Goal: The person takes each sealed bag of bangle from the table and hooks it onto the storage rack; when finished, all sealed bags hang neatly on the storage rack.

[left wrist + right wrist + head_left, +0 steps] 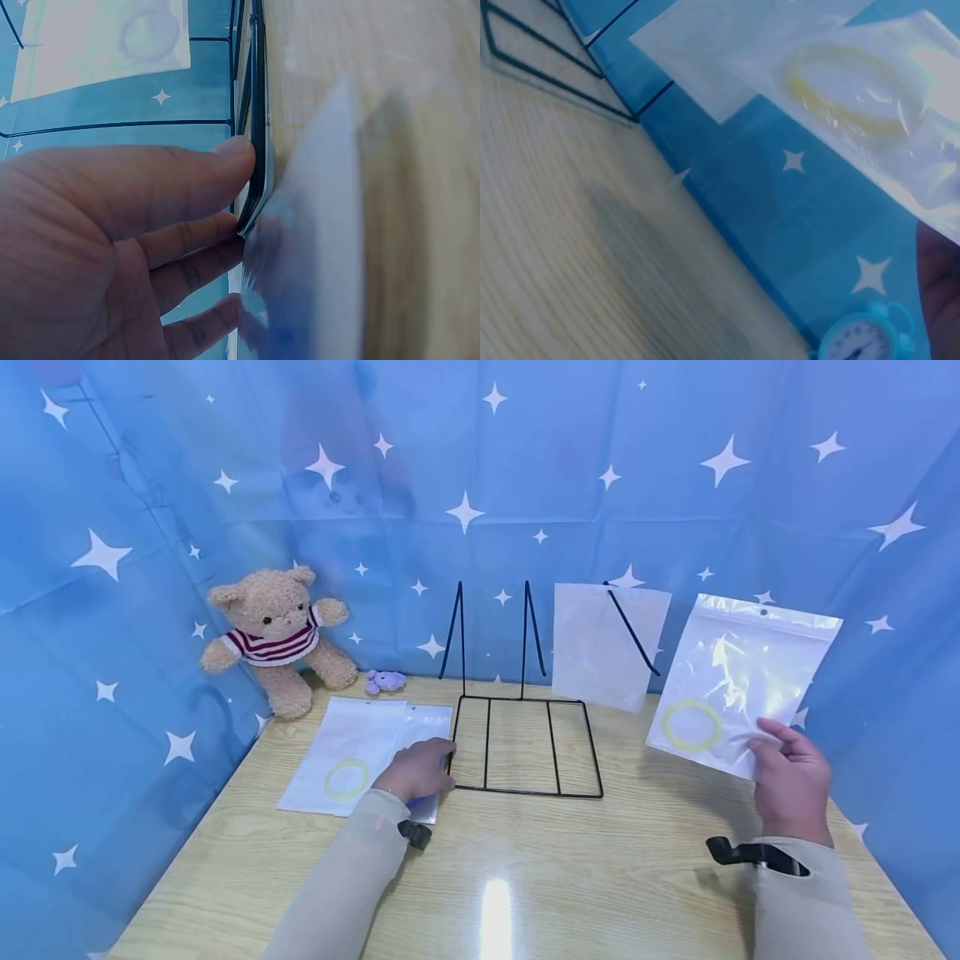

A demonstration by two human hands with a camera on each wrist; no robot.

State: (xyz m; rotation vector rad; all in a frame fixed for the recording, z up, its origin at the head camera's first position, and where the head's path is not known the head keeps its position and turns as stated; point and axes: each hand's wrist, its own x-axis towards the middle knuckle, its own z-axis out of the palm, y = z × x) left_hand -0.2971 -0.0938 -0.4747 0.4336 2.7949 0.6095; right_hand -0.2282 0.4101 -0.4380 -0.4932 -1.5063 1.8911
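Note:
A black wire display rack (pixel 517 791) with upright hooks stands on the table. My left hand (pixel 420 768) grips the left edge of its base; in the left wrist view the thumb (pixel 225 161) presses on the black wire. Off the table, my right hand (pixel 793 781) pinches the lower right edge of a clear-fronted zip bag (pixel 750 677) with a yellow ring (pixel 692 727) inside. Another white bag (pixel 600 643) hangs from the rack's right hook. Flat bags (pixel 341 735) lie left of the rack, partly beneath my left hand.
A teddy bear (pixel 277 631) in a striped shirt sits at the back left, beside a small purple toy (pixel 385 682). A blue alarm clock (pixel 859 341) shows low in the right wrist view. Behind the table (pixel 570 877) hangs a blue star-patterned cloth (pixel 420 452).

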